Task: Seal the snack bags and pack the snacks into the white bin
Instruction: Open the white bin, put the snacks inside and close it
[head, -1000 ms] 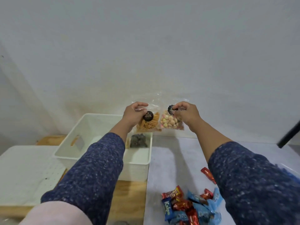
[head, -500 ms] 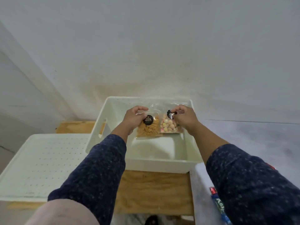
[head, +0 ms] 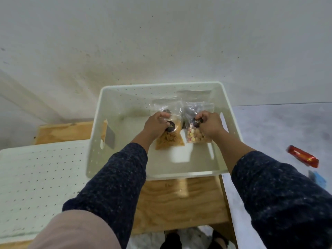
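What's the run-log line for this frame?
left hand: holds orange snack bag | right hand: holds pastel snack bag | both inside white bin | not released

A plywood platform occupies the lower centre of the frame. The white bin rests on its far part, at centre frame. A white perforated panel lies at lower left, overlapping the platform's left side. A grey tabletop fills the right side. On it, at the right edge, lie a red wrapped snack and, just below, a blue wrapper.
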`<state>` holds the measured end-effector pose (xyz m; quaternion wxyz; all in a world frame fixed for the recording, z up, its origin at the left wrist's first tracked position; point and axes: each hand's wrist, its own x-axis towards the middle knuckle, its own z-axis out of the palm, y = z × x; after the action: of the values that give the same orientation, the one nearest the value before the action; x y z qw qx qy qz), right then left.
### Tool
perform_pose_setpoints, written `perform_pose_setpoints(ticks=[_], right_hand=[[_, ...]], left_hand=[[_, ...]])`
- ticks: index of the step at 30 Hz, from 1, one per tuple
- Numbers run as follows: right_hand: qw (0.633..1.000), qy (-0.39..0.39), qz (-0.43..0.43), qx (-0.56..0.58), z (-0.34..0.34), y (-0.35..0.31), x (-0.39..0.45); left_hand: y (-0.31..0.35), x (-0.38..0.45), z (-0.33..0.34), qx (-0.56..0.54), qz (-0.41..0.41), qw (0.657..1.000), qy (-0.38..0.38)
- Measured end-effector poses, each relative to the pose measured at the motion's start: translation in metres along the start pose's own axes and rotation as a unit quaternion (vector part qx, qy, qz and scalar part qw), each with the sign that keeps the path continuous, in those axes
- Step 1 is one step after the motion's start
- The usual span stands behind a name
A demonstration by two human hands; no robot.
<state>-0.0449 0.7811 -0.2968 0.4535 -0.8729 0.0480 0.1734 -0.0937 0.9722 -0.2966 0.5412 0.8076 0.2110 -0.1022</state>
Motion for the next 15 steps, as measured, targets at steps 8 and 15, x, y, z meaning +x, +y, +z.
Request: perform_pose_setpoints(ticks=[8, 15], right_hand=[[0.955, -0.008, -0.009, -0.295, -0.021, -0.043, -0.015], [0.929, 0.0, -0.073, -0.364, -0.052, -0.083, -0.026]], left_hand=[[0.032, -0.001, -0.013, 0.147, 0.042, 0.987, 0.054], [0.085, -0.014, -0.022, 0.263, 0.083, 0.958, 0.08]])
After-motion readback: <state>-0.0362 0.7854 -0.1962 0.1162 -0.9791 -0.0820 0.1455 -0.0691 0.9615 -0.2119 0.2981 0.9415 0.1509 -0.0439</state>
